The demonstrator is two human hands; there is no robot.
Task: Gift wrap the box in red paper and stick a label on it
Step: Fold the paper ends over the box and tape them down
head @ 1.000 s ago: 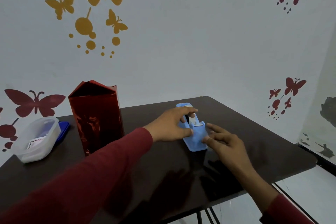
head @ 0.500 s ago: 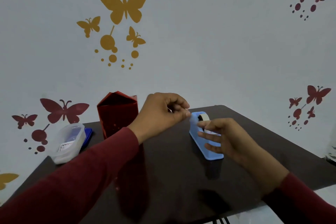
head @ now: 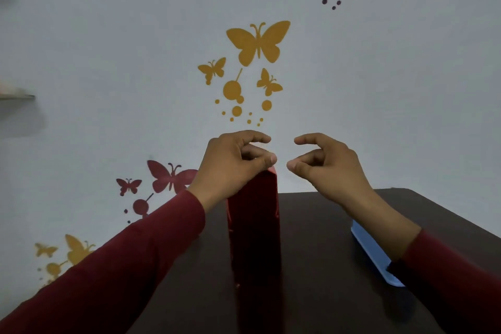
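While the tall box wrapped in shiny red paper (head: 253, 228) stands upright in the middle of the dark brown table (head: 320, 225), both of the person's hands are held up at its top. The left hand (head: 233, 163) is at the top left edge of the box, and its wrist hides that corner. Its thumb and first finger are curled toward each other with the tips near together, but the picture does not show clearly if they pinch a bit of clear tape. The right hand (head: 329, 163) is in the air just to the right of the box top and does not touch it. Its thumb and first finger are bent like a claw with a gap between them, and no object can be seen in it. A light blue plastic tape holder (head: 371, 251) lies on the table under the right arm, partly hidden by the dark red sleeve (head: 455, 274). Yellow and red butterfly stickers (head: 257, 42) are on the pale wall behind.
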